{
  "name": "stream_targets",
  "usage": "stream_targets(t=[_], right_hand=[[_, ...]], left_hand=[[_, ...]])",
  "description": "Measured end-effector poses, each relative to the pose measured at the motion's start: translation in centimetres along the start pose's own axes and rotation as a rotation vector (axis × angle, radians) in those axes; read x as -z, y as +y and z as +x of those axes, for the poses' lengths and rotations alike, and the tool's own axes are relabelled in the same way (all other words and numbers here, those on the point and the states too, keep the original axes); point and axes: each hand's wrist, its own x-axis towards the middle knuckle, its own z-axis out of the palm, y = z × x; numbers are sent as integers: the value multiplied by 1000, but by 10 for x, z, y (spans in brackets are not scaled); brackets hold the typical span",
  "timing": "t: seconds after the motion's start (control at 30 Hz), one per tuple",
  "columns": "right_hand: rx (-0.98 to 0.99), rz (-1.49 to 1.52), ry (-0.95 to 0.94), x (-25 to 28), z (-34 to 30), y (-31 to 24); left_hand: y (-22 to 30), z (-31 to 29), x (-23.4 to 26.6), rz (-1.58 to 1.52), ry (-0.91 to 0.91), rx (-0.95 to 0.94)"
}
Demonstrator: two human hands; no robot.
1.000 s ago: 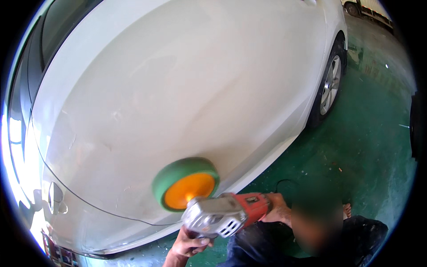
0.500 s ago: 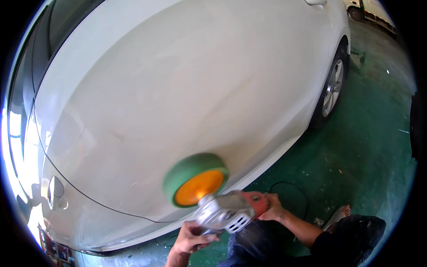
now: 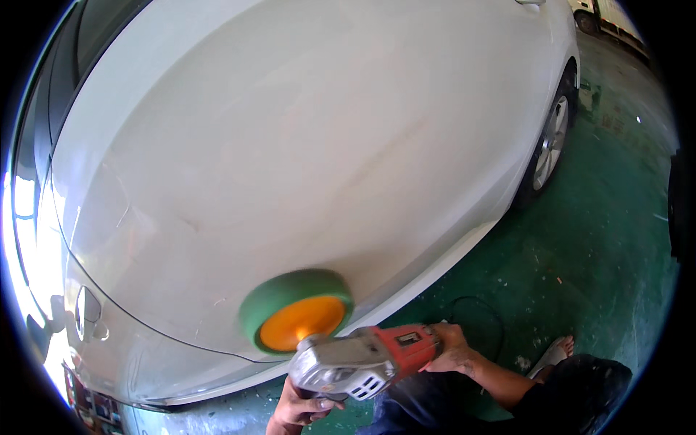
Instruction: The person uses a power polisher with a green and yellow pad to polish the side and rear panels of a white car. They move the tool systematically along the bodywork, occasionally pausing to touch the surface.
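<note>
A red and silver power polisher (image 3: 355,360) is held between my two hands. Its green foam pad (image 3: 275,293) with an orange backing plate (image 3: 304,324) rests against the lower part of a white car door (image 3: 304,138). My right hand (image 3: 447,349) is wrapped round the red rear body. Beneath the silver gear head, my left hand (image 3: 301,406) is closed on what looks like a side handle, mostly hidden by the hand and the head. Smudges and faint scuffs mark the white paint.
A car wheel (image 3: 551,143) stands at the right. The power cord (image 3: 500,326) curves over the green floor (image 3: 580,261) near my sandalled foot (image 3: 558,353). A door handle (image 3: 88,313) is at the left. A truck (image 3: 616,22) stands at the far right, and a shelf (image 3: 98,409) at lower left.
The polisher and both hands have shifted; the pad has slid left and slightly down along the door. My grip on the tool is the same. The view has shifted a little.
</note>
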Motion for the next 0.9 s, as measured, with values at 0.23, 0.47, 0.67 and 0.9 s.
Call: stream_targets(t=[0.23,0.47,0.67,0.9], right_hand=[[122,-78,249,39,19,13],[70,24,217,10,13,18],[141,-36,150,-13,21,-8],[133,18,190,-4,18,-9]], left_hand=[[49,49,-61,138,-131,53],[44,37,-37,142,-87,11],[4,-8,14,-125,88,-156],[-2,-5,13,-162,110,-217]])
